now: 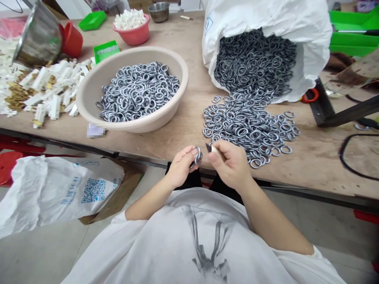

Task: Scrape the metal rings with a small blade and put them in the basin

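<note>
Close to the table's front edge, my left hand (pixel 182 165) is closed on a few grey rings (pixel 198 156), pinched upright between thumb and fingers. A short gap to the right, my right hand (pixel 232 163) is wrapped round a small knife (pixel 209 148). Its dark, pointed tip sticks out toward the rings, and most of its pale handle is hidden in my fingers. Just beyond my right hand lies a loose pile of grey rings (pixel 245 122). The pile spills from a white sack (pixel 314 51) full of such rings. A beige basin (pixel 177 85) holding many more rings stands beyond my left hand.
White and brass-coloured parts (pixel 44 86) lie heaped at the left beside a tilted metal bowl (pixel 38 39). Behind the basin are a red bowl (pixel 136 36) of white pieces and a small green tray (pixel 106 51). A black metal frame (pixel 340 112) stands at the right.
</note>
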A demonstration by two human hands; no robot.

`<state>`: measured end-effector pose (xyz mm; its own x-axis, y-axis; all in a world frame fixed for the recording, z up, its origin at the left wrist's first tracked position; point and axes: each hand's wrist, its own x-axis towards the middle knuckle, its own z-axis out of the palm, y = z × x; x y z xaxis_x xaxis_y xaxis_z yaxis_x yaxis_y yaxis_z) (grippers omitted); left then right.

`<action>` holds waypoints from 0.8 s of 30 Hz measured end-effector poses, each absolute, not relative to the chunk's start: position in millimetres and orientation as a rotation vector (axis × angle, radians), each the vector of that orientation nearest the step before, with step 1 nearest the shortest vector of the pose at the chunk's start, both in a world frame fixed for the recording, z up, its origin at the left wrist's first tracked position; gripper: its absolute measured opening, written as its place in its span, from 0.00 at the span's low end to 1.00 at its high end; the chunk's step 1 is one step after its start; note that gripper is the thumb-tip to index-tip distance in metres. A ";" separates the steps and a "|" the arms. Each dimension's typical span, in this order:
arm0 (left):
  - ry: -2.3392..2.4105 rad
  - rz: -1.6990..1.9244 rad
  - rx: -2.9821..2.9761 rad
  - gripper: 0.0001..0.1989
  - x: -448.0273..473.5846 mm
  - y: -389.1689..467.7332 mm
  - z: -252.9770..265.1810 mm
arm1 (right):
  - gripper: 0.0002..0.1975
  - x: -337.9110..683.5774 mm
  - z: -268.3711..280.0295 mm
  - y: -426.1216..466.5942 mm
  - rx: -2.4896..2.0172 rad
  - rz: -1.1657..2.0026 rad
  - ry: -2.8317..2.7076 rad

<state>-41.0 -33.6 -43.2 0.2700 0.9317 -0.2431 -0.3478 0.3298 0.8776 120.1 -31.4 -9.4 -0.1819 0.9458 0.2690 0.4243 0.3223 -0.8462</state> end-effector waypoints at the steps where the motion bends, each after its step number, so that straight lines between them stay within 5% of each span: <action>1: 0.909 0.995 0.786 0.16 -41.3 -33.2 -42.5 | 0.22 121.0 -8.7 -34.3 -1.229 0.700 -1.870; 24: 0.661 0.786 0.874 0.21 -45.9 -40.8 -37.4 | 0.25 133.7 -17.9 -19.8 -1.470 0.559 -1.950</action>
<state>-45.9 -40.8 -37.4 0.5477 0.8162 -0.1840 -0.3208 0.4081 0.8547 133.7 -19.8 -17.9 -0.1827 0.9568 0.2263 0.6915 0.2887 -0.6622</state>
